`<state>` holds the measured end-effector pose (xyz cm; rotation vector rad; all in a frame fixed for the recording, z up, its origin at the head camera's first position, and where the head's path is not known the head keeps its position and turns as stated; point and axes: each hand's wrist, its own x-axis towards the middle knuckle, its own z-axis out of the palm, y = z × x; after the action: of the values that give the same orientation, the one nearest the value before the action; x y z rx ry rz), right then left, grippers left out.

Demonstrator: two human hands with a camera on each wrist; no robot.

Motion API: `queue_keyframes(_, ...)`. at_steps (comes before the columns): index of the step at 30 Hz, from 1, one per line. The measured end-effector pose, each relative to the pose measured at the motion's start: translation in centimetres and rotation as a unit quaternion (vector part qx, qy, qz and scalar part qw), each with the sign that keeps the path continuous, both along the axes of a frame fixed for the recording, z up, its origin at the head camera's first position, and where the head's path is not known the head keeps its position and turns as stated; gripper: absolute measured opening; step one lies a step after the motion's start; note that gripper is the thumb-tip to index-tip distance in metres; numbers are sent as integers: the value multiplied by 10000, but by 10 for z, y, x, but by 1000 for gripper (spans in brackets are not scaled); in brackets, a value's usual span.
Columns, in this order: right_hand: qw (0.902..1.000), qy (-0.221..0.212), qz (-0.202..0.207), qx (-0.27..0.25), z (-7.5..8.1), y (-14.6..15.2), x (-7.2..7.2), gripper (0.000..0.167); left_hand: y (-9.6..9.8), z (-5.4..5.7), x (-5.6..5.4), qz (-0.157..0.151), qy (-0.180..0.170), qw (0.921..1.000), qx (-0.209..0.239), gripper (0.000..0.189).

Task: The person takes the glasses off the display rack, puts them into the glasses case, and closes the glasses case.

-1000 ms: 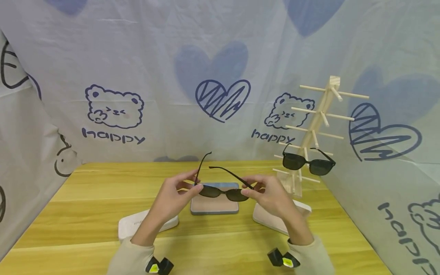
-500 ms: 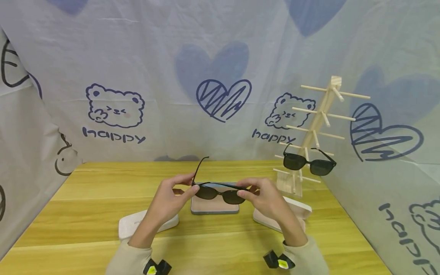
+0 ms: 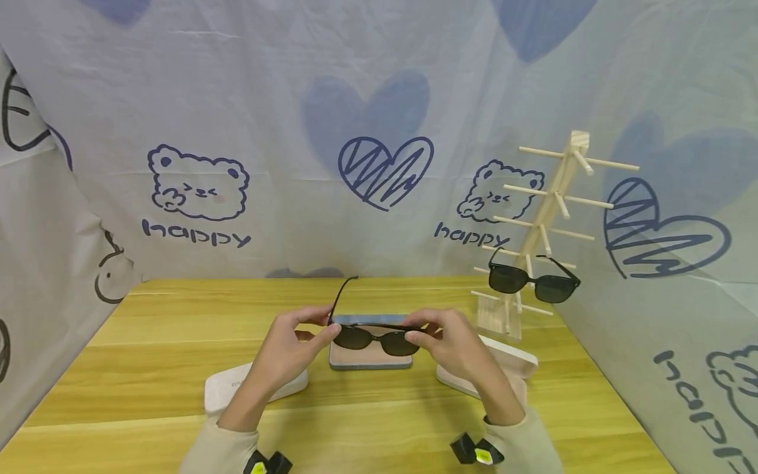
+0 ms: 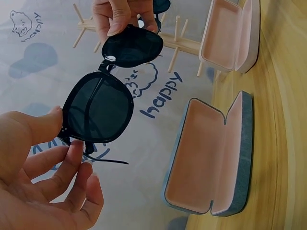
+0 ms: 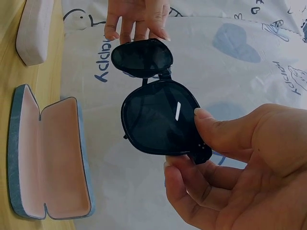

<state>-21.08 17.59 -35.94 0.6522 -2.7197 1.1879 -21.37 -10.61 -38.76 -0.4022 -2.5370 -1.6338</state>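
A pair of black sunglasses point(image 3: 353, 338) hangs between both hands, over an open blue-grey glasses case point(image 3: 370, 363) with a pink lining. My left hand point(image 3: 294, 345) pinches the frame's left end between thumb and fingers. At the other end, the thumb and fingers of my right hand point(image 3: 454, 340) grip the frame near its hinge. The left temple arm point(image 3: 337, 297) sticks out away from me, while the right one lies folded across behind the dark lenses. In the left wrist view, the case's pink interior point(image 4: 194, 153) shows nothing inside.
A wooden peg stand point(image 3: 543, 220) at the right carries a second pair of black sunglasses point(image 3: 553, 288) low down. An open white case point(image 3: 514, 359) lies partly behind my right hand. By my left forearm is a closed white case point(image 3: 224, 390). Printed cloth point(image 3: 284, 197) walls the table's back.
The right temple arm has swung in from sticking out to folded behind the lenses. Both hands and the sunglasses have shifted slightly left and lower; the left temple arm stays out.
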Motion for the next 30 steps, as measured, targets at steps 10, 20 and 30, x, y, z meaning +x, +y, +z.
queue_keyframes(10,9998,-125,6,122,-3,0,1,14,1,-4,2,0,-144,9998,98,40)
queue_keyframes(20,9998,-71,-9,160,-7,0,-1,15,2,-8,3,-298,-115,9994,157,29)
queue_keyframes(30,9986,-376,-369,91,-6,-1,0,12,-1,-8,2,-273,-135,9995,101,27)
